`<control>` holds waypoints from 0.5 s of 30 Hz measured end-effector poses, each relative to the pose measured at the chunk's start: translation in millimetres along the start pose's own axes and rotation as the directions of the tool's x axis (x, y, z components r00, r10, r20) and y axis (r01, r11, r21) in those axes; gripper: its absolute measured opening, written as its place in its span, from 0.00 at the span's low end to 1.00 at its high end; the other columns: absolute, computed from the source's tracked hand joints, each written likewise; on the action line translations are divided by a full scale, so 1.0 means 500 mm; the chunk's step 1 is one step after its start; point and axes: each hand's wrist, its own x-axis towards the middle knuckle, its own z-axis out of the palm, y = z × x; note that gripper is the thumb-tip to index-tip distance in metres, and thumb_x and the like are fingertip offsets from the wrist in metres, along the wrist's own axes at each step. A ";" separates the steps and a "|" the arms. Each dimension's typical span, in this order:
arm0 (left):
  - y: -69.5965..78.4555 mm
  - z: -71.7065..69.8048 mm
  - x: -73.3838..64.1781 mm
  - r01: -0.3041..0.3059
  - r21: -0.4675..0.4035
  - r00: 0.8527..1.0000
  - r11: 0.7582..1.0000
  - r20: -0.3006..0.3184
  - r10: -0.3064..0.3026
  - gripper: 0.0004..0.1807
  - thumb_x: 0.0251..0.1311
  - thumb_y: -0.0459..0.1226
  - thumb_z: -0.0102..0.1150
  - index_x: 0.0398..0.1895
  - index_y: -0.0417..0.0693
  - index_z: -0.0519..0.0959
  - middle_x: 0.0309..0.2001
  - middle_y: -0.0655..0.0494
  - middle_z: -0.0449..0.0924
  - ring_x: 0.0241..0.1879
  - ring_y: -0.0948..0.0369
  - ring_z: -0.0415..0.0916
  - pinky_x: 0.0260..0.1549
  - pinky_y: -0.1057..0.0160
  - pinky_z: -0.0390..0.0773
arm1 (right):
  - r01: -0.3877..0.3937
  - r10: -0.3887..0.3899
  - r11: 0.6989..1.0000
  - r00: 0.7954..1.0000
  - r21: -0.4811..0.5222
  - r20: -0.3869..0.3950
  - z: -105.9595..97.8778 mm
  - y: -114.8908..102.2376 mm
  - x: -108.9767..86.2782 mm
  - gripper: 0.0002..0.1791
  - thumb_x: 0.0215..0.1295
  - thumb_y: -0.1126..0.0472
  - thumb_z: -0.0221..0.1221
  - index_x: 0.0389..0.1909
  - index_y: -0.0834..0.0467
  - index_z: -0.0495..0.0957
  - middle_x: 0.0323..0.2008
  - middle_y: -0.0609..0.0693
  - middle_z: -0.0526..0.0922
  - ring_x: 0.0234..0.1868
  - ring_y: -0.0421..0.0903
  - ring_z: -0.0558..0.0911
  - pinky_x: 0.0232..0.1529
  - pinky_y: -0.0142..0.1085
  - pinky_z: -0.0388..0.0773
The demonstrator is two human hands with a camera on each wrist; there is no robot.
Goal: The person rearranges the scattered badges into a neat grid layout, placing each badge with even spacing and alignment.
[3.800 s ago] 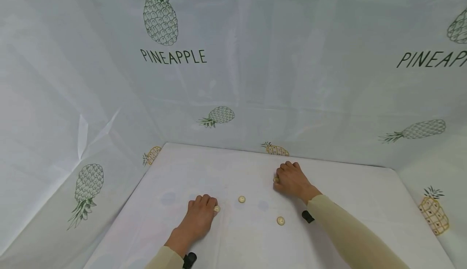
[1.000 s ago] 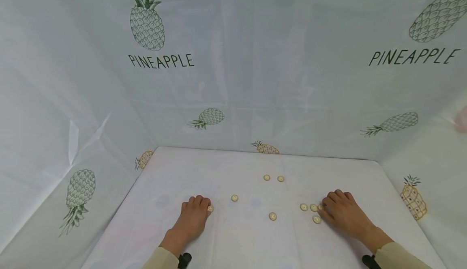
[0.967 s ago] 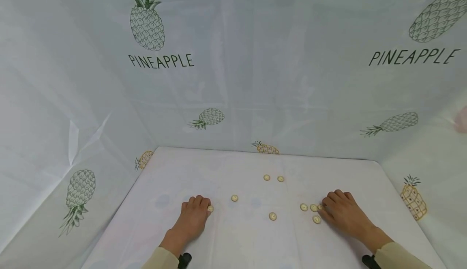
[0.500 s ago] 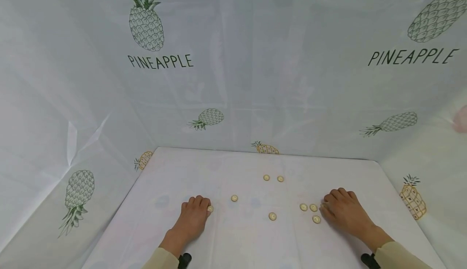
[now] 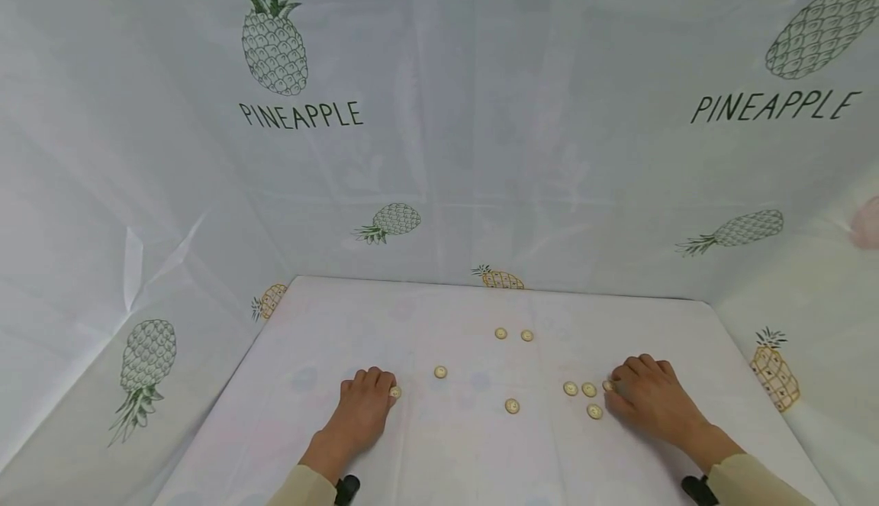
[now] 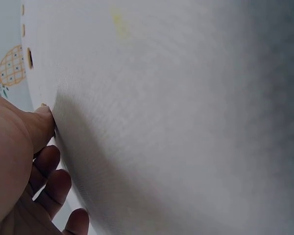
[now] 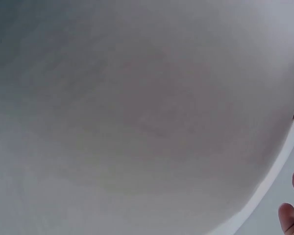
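My left hand (image 5: 367, 408) rests on the white table and pinches a round pale wooden game piece (image 5: 394, 392) between thumb and fingers. In the left wrist view only a sliver of that piece shows at the thumb tip (image 6: 43, 110), and the other fingers curl below. At the right, my right hand (image 5: 648, 401) holds another round piece (image 5: 608, 386) at its fingertips, partly covered by them. Beside it lie three like pieces, one (image 5: 589, 390) closest to the held one, one (image 5: 571, 388) to the left and one (image 5: 594, 411) nearer me.
Two round pieces, a left one (image 5: 501, 333) and a right one (image 5: 527, 336), lie toward the back. Two more, one (image 5: 441, 372) and another (image 5: 512, 406), lie between the hands. A white sheet printed with pineapples (image 5: 275, 53) surrounds the white table (image 5: 439, 460).
Since 3.8 seconds ago my right hand has come from the back middle to the right, where several pieces now lie. In the last second its piece has shifted slightly right. My left hand stays.
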 end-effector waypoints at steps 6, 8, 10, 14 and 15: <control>0.000 0.002 0.002 0.029 0.016 0.999 0.999 0.020 -0.030 0.09 0.74 0.40 0.63 0.47 0.48 0.75 0.46 0.51 0.75 0.44 0.53 0.70 0.43 0.46 0.71 | -0.012 0.012 1.000 0.999 0.017 0.032 -0.002 0.004 -0.001 0.10 0.65 0.51 0.70 0.39 0.53 0.83 0.39 0.46 0.80 0.43 0.50 0.75 0.45 0.51 0.68; 0.000 0.003 0.002 0.033 0.019 0.999 0.999 0.021 -0.033 0.09 0.74 0.41 0.63 0.47 0.48 0.75 0.46 0.51 0.75 0.44 0.53 0.70 0.43 0.46 0.72 | -0.016 0.016 1.000 0.999 0.024 0.037 -0.002 0.004 0.000 0.10 0.66 0.51 0.70 0.39 0.52 0.84 0.39 0.46 0.81 0.43 0.50 0.75 0.45 0.51 0.68; 0.001 0.002 0.002 0.033 0.015 0.999 0.999 0.022 -0.033 0.09 0.74 0.41 0.63 0.47 0.48 0.75 0.46 0.51 0.75 0.44 0.54 0.69 0.43 0.47 0.71 | -0.026 0.025 0.999 0.999 0.028 0.043 -0.003 0.004 -0.001 0.10 0.66 0.52 0.70 0.39 0.53 0.84 0.39 0.46 0.81 0.44 0.50 0.76 0.46 0.51 0.68; 0.002 0.000 0.001 0.032 0.003 0.999 0.999 0.028 -0.032 0.08 0.74 0.41 0.63 0.47 0.49 0.75 0.46 0.52 0.74 0.44 0.54 0.69 0.44 0.47 0.70 | -0.040 0.038 0.999 0.998 0.035 0.057 -0.004 0.006 -0.001 0.10 0.66 0.51 0.69 0.40 0.53 0.84 0.39 0.47 0.81 0.45 0.51 0.76 0.46 0.52 0.68; 0.002 -0.002 0.001 0.032 0.001 0.999 0.999 0.029 -0.032 0.09 0.74 0.41 0.63 0.47 0.49 0.75 0.46 0.52 0.74 0.44 0.54 0.69 0.44 0.47 0.70 | -0.042 0.040 0.998 0.997 0.038 0.060 -0.003 0.006 0.000 0.10 0.67 0.51 0.69 0.40 0.53 0.84 0.40 0.47 0.81 0.45 0.51 0.76 0.46 0.52 0.68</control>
